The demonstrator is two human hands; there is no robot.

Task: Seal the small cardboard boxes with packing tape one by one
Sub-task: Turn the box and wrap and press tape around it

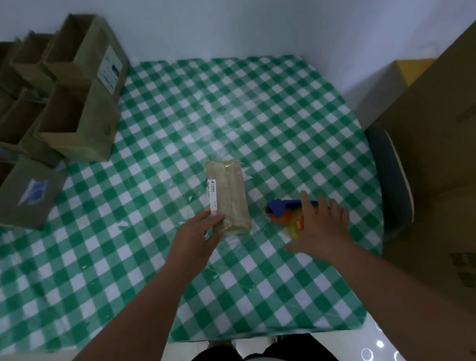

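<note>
— Looking down at the green checked tablecloth (pixel 150 107), what do you have in front of you?

— One small cardboard box (pixel 230 198) lies flat near the middle of the cloth, long side running away from me, a strip of clear tape along its top and a white label down its left edge.

— And your hands?

— My left hand (pixel 198 239) reaches in from below, fingers straight, the tips touching the near left corner of that box. I am not gripping it. My right hand (pixel 320 225) is spread wide, fingers apart, over the tape dispenser (pixel 284 212), which lies on the cloth just right of the box. The dispenser is blue and orange with a yellowish roll; my palm covers part of it, and I cannot tell whether I touch it.

— Anything else on the table?

— A cluster of open cardboard boxes (pixel 70 106) stands at the far left, tops open. One closed box with a label (pixel 25 193) lies in front of them. At the right edge rises a large cardboard carton (pixel 447 147).
</note>
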